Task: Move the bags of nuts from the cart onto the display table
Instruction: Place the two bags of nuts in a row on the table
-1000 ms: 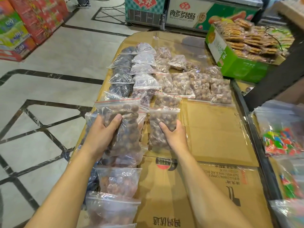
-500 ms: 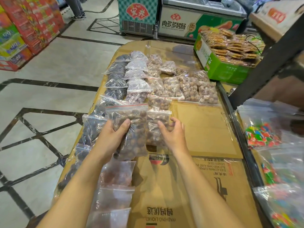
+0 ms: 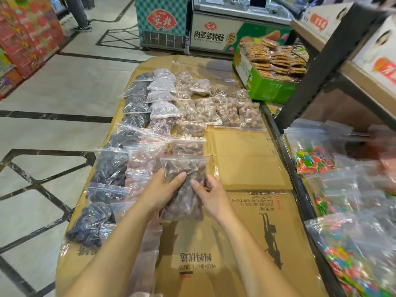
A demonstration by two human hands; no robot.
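Clear zip bags of dark and brown nuts (image 3: 192,112) lie in rows from the cardboard-covered desk (image 3: 246,168) far edge toward its near edge, the right half bare, so the job looks well advanced. Left hand (image 3: 162,191) and right hand (image 3: 212,196) both curl their fingers round one clear bag of brown nuts (image 3: 184,168) mid-desk; a second ago each held its own bag
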